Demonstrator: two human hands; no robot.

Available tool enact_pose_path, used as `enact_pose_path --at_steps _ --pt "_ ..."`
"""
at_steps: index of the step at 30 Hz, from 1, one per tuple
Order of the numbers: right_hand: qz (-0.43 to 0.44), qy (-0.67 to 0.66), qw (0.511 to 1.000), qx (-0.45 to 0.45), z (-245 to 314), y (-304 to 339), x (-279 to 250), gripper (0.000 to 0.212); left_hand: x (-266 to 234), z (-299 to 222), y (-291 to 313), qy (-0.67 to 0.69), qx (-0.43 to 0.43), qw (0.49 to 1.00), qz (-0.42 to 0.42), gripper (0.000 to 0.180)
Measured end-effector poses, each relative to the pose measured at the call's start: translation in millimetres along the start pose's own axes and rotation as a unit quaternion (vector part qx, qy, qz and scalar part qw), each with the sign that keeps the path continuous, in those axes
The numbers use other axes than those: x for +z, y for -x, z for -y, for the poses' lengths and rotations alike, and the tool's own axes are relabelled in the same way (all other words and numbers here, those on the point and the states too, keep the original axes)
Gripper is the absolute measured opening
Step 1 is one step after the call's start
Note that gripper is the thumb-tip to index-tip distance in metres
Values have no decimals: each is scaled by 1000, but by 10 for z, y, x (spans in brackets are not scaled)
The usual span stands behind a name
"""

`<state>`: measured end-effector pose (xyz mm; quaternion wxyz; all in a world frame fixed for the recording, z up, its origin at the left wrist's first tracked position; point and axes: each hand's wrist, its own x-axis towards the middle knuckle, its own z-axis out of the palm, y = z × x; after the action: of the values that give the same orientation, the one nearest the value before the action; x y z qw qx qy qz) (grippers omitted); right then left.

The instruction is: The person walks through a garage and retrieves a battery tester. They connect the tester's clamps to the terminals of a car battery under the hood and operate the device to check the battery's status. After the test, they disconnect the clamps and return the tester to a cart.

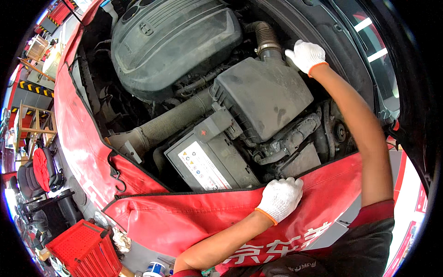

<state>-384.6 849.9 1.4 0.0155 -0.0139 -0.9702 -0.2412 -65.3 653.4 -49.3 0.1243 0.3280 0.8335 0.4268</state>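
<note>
Both my hands wear white knit gloves with orange cuffs. My left hand [280,199] is closed and rests on the black-trimmed edge of the red fender cover [184,214]. Its fingertips are hidden. Farther in, my right hand [306,56] is curled beside the upper right corner of the black air filter box [263,97]; I cannot make out anything in its fingers. Close to that hand, a ribbed intake hose [267,37] with a metal clamp [269,47] joins the box. The box's lid appears seated on its base.
A car battery [214,161] with a white label sits in front of the filter box. A dusty engine cover [175,41] lies to the far left, and a wide corrugated duct [170,121] runs below it. On the floor at left stand a red plastic crate [83,249] and black chairs [37,173].
</note>
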Motion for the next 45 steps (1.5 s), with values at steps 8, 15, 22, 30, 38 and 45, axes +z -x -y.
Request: enact_pose_path --at_steps 8,15,22,30,38,45 --pt "-94 22 989 -112 -145 -11 182 31 -21 -31 11 -2 -9 1000 3 16" --pt "-78 27 995 -63 -86 -82 283 29 20 -4 11 -9 -8 1000 6 16" --pt "-49 7 999 -18 -42 -73 205 35 28 -11 16 -15 -12 1000 10 16" --pt "-78 49 970 -226 -294 50 78 35 44 -15 2 -9 -16 1000 21 17" --pt "-87 72 981 -161 -199 -35 176 36 23 15 5 25 -27 999 24 19" --pt "-89 42 989 -114 -164 -50 274 32 15 9 16 16 -31 999 28 18"
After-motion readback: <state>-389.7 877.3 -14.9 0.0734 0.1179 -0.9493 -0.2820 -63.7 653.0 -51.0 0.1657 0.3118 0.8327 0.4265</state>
